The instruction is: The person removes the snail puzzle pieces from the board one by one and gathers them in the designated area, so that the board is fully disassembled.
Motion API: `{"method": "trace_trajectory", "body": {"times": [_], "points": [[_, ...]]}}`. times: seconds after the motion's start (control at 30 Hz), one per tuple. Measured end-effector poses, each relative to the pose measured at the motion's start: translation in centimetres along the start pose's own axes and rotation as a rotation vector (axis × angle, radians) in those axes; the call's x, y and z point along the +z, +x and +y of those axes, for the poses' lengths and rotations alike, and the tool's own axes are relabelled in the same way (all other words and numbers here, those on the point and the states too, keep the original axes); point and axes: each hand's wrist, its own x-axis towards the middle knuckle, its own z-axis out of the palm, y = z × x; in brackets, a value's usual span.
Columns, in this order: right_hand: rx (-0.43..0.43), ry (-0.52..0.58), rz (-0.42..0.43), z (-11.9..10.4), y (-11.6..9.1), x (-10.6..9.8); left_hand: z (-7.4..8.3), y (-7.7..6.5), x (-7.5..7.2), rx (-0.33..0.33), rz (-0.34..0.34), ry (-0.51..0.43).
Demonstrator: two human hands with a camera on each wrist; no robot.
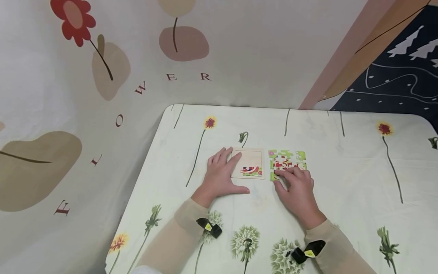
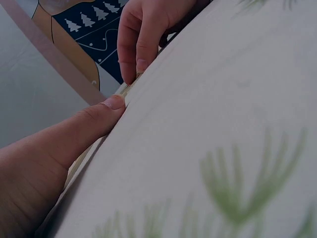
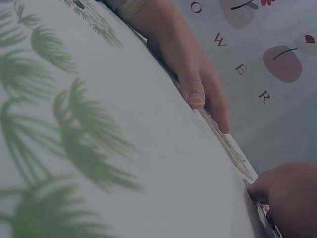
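Note:
A square wooden puzzle tray (image 1: 248,158) lies on the table, with a few joined picture pieces (image 1: 252,171) in its lower right corner. My left hand (image 1: 220,173) rests at the tray's left side, fingers spread over its edge and thumb stretched out below it. Right of the tray lies a block of green, red and white jigsaw pieces (image 1: 287,155). Over its lower part is my right hand (image 1: 297,190), thumb and forefinger pinching a jigsaw piece (image 3: 246,183) at the block's lower edge. The fingers hide most of that piece.
A white cloth with printed flowers covers the table (image 1: 349,171). Behind it hangs a pale curtain (image 1: 260,68) with flower shapes and letters. A dark printed panel (image 1: 393,83) is at the back right. Each wrist wears a small black camera (image 1: 215,230).

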Motion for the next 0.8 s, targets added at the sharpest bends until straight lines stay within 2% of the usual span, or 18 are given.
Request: {"method": "trace_trajectory", "body": {"times": [0.2, 0.37, 0.53, 0.8], "points": [[0.004, 0.055, 0.036, -0.5, 0.3, 0.5, 0.0, 0.2, 0.3, 0.012, -0.001, -0.018], [-0.075, 0.099, 0.030, -2.2, 1.6, 2.2, -0.3, 0.4, 0.1, 0.016, 0.025, 0.001], [-0.129, 0.046, -0.016, -3.7, 2.6, 3.7, -0.3, 0.4, -0.2, 0.024, 0.016, 0.008], [-0.116, -0.090, -0.136, -4.9, 3.3, 4.9, 0.1, 0.0, -0.3, 0.006, -0.015, 0.006]]}}
